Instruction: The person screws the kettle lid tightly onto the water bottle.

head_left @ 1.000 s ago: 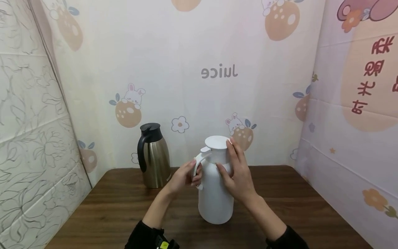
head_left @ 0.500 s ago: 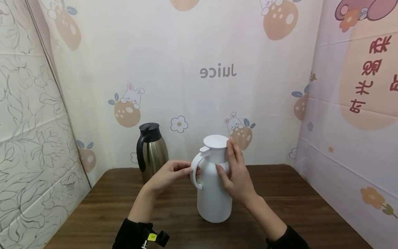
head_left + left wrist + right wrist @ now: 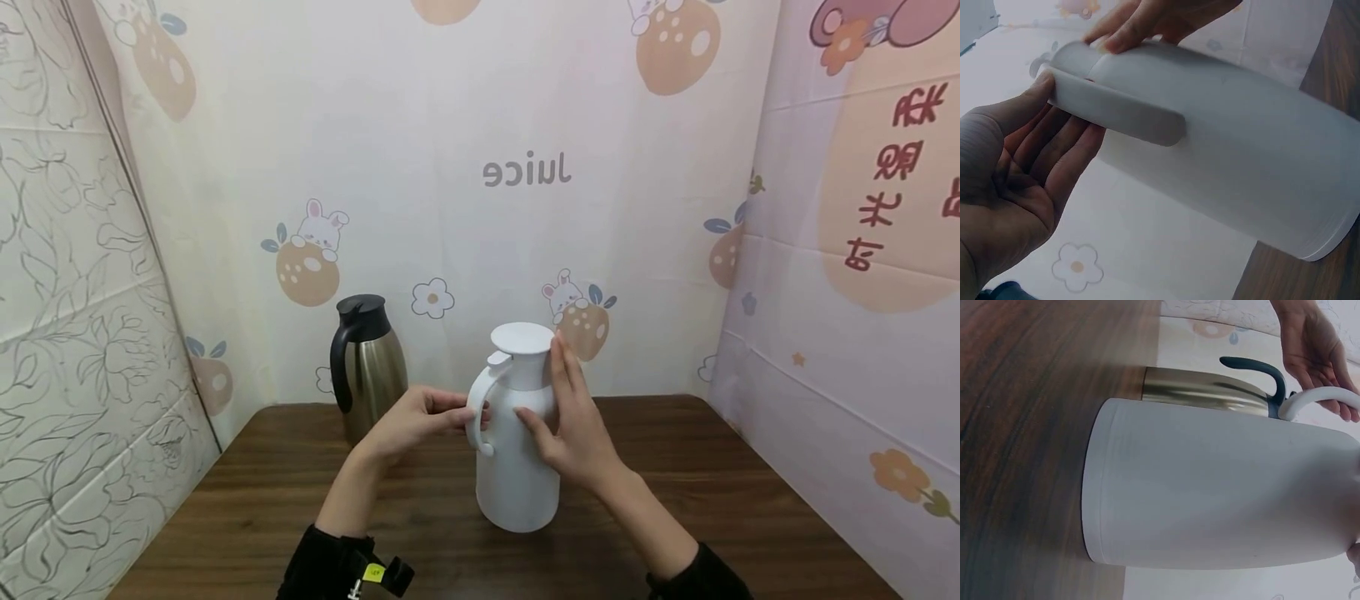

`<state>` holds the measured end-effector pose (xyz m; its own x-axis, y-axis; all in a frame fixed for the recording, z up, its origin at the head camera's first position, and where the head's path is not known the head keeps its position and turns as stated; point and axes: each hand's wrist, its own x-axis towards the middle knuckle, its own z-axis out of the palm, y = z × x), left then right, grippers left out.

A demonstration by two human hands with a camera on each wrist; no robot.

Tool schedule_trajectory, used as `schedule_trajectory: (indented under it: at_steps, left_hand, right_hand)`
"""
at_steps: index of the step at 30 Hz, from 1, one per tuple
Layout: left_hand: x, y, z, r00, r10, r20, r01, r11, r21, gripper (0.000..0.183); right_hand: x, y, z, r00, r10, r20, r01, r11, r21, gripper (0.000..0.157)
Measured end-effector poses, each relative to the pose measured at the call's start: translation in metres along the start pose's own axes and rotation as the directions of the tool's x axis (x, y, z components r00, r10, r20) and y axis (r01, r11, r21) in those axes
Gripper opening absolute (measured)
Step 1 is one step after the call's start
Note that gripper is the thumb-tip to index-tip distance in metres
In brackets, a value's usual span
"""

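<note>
A white thermal jug (image 3: 517,483) with a flat, round lid (image 3: 522,337) stands upright on the table. Its handle (image 3: 1122,112) points left. My left hand (image 3: 416,421) pinches that handle, thumb on its outer face and fingers behind it. My right hand (image 3: 581,429) lies against the jug's right side, its straight fingers up along the neck and the thumb across the shoulder. In the right wrist view the jug's base (image 3: 1100,487) meets the tabletop.
Behind and left of my left hand stands a gold-brown steel thermal jug (image 3: 375,367) with a black lid and handle. The dark wooden table (image 3: 675,500) reaches back to a printed cloth wall (image 3: 480,233), with more cloth at both sides.
My left fingers were wrapped inside the handle; now the hand has drawn left and holds the handle from outside. The jug has turned slightly, while the right hand stays nearly in place.
</note>
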<state>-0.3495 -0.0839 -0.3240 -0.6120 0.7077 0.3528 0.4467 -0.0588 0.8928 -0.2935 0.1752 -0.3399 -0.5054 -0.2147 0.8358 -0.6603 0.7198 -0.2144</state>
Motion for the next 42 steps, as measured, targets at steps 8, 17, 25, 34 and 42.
schedule_trajectory:
  at_steps: [8, 17, 25, 34, 42]
  left_hand:
    - [0.011, 0.004, 0.04, 0.994, 0.05, -0.096, -0.049, 0.999, 0.009, 0.026]
    - [0.017, 0.008, 0.071, 0.961, 0.091, -0.262, -0.078, 0.995, 0.062, 0.023]
    - [0.017, 0.013, 0.073, 0.94, 0.133, -0.314, -0.076, 0.979, 0.187, 0.021]
    - [0.007, 0.028, 0.052, 0.949, 0.088, -0.302, -0.008, 0.966, 0.257, 0.018]
    - [-0.001, 0.034, 0.028, 0.932, 0.088, -0.352, 0.033, 0.946, 0.324, 0.027]
  right_hand:
    - [0.004, 0.002, -0.018, 0.996, 0.024, 0.083, -0.038, 0.984, 0.172, 0.09]
    - [0.002, 0.015, -0.019, 0.986, 0.055, 0.16, -0.09, 0.972, 0.217, 0.075]
    - [0.001, 0.033, -0.019, 0.993, 0.089, 0.077, -0.102, 0.978, 0.18, 0.063]
    - [0.006, 0.006, -0.025, 0.993, 0.042, -0.112, -0.037, 0.998, 0.045, 0.02]
    - [0.003, -0.011, -0.019, 0.997, 0.076, -0.003, -0.076, 0.992, 0.1, 0.012]
